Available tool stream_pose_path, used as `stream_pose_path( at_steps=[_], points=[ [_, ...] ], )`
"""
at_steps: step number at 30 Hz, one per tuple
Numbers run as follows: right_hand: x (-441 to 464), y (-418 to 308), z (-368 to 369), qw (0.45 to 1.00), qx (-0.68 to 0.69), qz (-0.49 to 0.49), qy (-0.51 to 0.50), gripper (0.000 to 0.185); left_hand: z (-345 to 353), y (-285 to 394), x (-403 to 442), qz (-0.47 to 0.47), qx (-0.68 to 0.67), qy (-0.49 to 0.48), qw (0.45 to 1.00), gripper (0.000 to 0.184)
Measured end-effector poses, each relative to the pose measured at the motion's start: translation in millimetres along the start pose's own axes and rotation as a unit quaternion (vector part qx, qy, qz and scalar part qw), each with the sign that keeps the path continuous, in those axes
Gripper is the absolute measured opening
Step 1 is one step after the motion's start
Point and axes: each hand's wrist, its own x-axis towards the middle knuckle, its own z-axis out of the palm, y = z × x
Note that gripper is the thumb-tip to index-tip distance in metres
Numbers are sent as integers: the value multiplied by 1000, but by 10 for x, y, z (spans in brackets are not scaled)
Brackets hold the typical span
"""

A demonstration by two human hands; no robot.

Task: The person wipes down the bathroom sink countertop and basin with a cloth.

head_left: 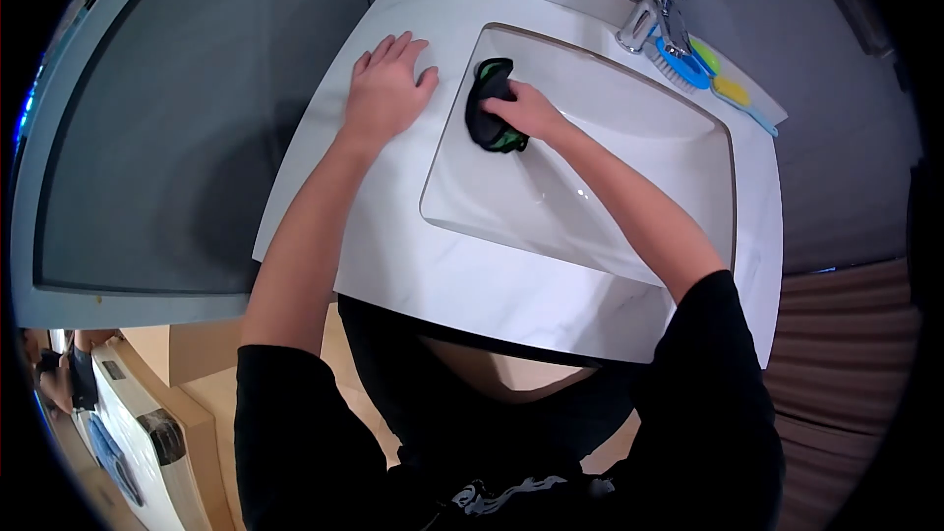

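My right hand (531, 112) grips a black and green cleaning cloth (491, 123) and presses it against the inner left wall of the white sink (629, 221). Its thumb and fingers are closed on the cloth, and part of the fingers is hidden by it. Flat on the white countertop (393, 236), left of the basin, rests my left hand (386, 88) with its fingers stretched out and nothing in it. The basin's lower part shows a few bright glints.
A chrome faucet (673, 18) stands at the back right corner. Beside it lie a blue brush (682, 67), a bright green item (705, 55) and a yellow-headed brush (733, 90). A grey framed panel (177, 138) borders the left side, a brown pleated curtain (836, 364) the right.
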Motion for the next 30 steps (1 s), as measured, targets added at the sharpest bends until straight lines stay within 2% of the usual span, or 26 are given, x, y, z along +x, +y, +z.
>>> stream_pose_path(
  at_steps=[2,4,6,8,12,14,15,16,19,20,22,26,29,30],
  points=[
    [-270,-469,-166,965,114,121,-205,52,21,3,9,2,1,-7,1000,46],
    [-475,-650,-159,936,41,67,-343,52,15,10,28,0,3,-14,1000,46],
    [-826,-840,-160,909,10,-10,-417,43,18,5,17,-1,6,-23,1000,46],
    [-965,-814,-159,920,-32,-16,-391,43,12,12,33,-10,2,-26,1000,47],
    [-1038,-786,-236,920,-8,22,-391,49,-7,5,54,-11,13,-38,999,47],
    [-1034,-731,-160,935,-58,2,-349,49,3,16,42,-7,9,-39,999,49],
    [-967,-649,-94,938,-134,-15,-319,49,5,23,51,-2,10,-41,999,49],
    [-834,-496,0,930,-163,38,-328,50,1,28,49,-10,8,-48,999,49],
    [-653,-386,-97,946,-178,38,-268,51,-23,36,49,-18,12,-58,998,50],
    [-575,-287,-91,946,-192,81,-248,52,-19,44,47,-22,14,-62,998,50],
    [-429,-52,-86,958,-224,71,-164,49,-21,53,51,-24,17,-65,997,50],
    [-185,445,-127,936,-324,134,4,43,-52,87,47,-38,19,-75,996,50],
    [-164,565,-38,922,-368,120,34,42,-17,60,40,-27,10,-47,998,48],
    [-189,584,-69,926,-359,114,0,44,-1,63,36,-25,8,-48,999,48]
  ],
)
